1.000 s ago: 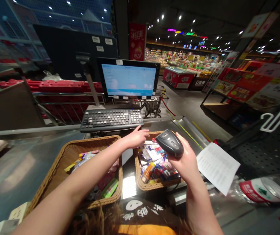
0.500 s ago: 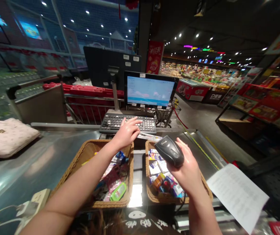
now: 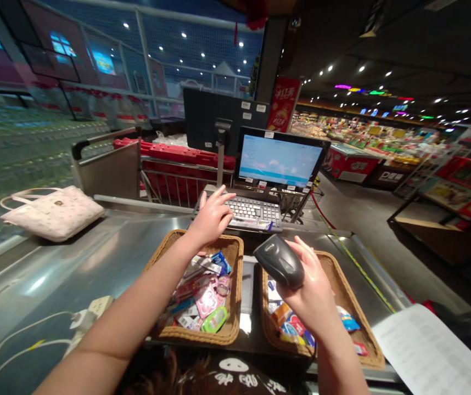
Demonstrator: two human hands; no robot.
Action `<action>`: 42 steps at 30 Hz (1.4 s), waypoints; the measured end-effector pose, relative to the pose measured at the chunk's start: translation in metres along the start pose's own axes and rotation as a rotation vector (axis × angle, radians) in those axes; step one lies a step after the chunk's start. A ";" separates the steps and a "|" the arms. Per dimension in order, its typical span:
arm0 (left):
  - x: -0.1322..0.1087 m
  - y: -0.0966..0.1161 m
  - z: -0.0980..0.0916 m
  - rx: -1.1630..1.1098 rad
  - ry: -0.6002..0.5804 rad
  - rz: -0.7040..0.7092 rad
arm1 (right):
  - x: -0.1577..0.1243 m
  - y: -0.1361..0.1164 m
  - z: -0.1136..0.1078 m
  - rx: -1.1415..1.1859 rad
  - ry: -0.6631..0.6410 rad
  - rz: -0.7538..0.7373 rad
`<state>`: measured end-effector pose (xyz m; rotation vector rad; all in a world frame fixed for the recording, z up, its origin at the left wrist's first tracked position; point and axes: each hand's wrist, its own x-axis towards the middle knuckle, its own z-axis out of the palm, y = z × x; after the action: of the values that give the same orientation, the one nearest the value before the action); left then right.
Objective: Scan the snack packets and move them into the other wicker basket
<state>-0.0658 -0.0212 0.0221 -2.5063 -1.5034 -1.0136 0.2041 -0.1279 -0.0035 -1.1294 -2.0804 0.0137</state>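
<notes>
My left hand [image 3: 211, 216] is over the left part of the black keyboard [image 3: 256, 211], fingers spread and nothing in them. Wrapped in my right hand [image 3: 307, 280] is a black barcode scanner [image 3: 280, 262], its head pointing up and left above the right wicker basket [image 3: 369, 345]. Small colourful packets [image 3: 291, 323] fill part of that basket. Under my left forearm stands the left wicker basket [image 3: 237, 285], holding several packaged goods, among them a green pack [image 3: 214, 320] and a pink one [image 3: 208, 299]. A slim long packet [image 3: 252, 224] lies along the keyboard's front edge.
Behind the keyboard stands a lit monitor [image 3: 279, 159], with a second screen [image 3: 206, 118] facing away. A pale handbag [image 3: 60, 211] sits on the metal counter [image 3: 128, 236] at left. A power strip [image 3: 95, 312] with white cables lies nearer; a printed sheet [image 3: 433, 345] is at right.
The view has swung left, so the scene sits further right. My left hand has shifted toward the keyboard's left end. The scanner stays in my right hand, now further left relative to its basket.
</notes>
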 end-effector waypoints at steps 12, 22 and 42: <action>-0.015 -0.007 -0.020 -0.002 0.030 -0.009 | 0.003 -0.019 0.013 0.027 -0.064 0.010; -0.031 -0.022 -0.029 0.006 0.019 -0.041 | 0.004 -0.028 0.023 0.021 -0.030 0.004; -0.098 -0.061 -0.029 -0.016 -0.071 -0.214 | 0.009 -0.048 0.043 0.065 -0.054 -0.037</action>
<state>-0.1605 -0.0752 -0.0267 -2.4566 -1.8237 -0.9749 0.1404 -0.1372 -0.0121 -1.0621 -2.1326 0.0938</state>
